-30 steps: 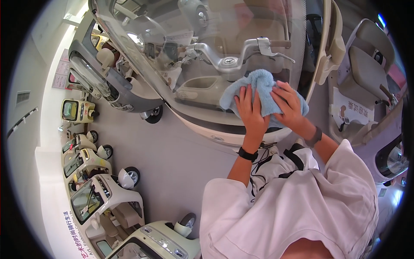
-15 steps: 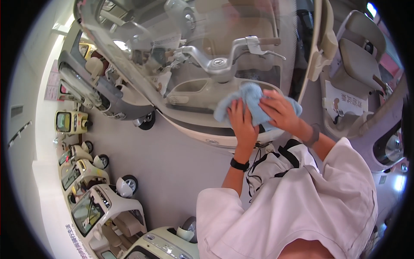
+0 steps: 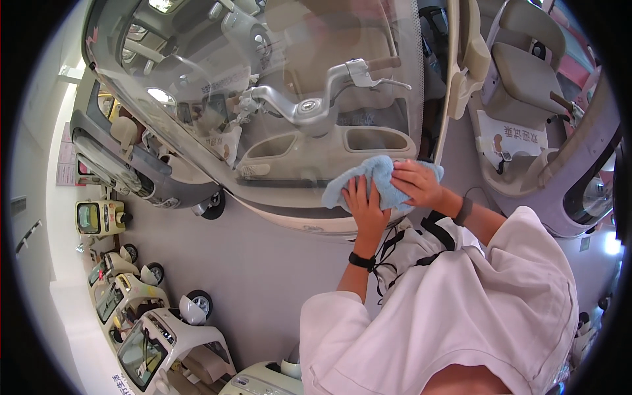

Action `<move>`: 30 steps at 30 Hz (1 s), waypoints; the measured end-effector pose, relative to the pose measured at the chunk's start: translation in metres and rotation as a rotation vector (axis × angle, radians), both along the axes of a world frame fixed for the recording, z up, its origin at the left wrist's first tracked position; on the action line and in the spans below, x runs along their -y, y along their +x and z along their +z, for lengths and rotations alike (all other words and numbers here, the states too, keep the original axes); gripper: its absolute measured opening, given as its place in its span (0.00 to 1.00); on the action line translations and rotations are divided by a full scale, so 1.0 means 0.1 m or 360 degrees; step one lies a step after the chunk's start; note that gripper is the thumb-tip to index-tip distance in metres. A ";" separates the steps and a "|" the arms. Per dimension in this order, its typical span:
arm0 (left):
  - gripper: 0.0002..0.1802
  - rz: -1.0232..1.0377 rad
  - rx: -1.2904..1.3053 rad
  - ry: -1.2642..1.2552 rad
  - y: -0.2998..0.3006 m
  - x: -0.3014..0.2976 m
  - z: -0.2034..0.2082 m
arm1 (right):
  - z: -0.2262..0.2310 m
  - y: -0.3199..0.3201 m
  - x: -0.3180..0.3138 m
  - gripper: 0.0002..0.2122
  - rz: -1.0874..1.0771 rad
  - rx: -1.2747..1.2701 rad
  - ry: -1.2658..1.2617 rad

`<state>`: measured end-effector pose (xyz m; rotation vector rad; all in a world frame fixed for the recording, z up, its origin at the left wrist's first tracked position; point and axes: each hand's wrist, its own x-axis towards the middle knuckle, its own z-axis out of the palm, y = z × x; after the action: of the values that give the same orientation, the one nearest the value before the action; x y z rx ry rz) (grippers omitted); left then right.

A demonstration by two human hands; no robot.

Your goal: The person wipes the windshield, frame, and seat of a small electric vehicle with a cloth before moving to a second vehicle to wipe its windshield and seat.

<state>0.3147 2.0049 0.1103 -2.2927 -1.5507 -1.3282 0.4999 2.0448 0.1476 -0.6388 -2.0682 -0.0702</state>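
Observation:
A light-blue cloth [image 3: 376,172] lies bunched against the lower right part of a small vehicle's clear windshield [image 3: 197,85]. My left hand [image 3: 366,209] presses on its near left part, fingers a little apart over the fabric. My right hand [image 3: 420,185] grips the right part, with the fingers bent over it. Both hands are side by side, and the fabric hides some of the fingertips. Behind the windshield are a silver handlebar [image 3: 309,108] and a beige dashboard with two recesses.
A grey vehicle [image 3: 125,158] stands to the left. Several small cream vehicles [image 3: 148,342] line the left wall. At the right is another vehicle with a beige seat [image 3: 526,72]. A bag with black straps [image 3: 421,253] is close to my body.
Both hands and the cloth have moved down the windshield, toward its lower edge. The right dashboard recess, covered before, now shows. The whole view has also shifted slightly.

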 end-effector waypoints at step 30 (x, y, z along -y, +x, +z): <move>0.40 -0.0170 0.0042 0.0304 0.03 -1.14 2.04 | 1.97 -0.13 -0.95 0.26 -0.0474 -0.0094 0.0424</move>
<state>0.3174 2.1192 0.3147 -2.2758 -1.2619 -1.4666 0.4865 2.1393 0.3445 -0.7659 -1.8515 -0.4840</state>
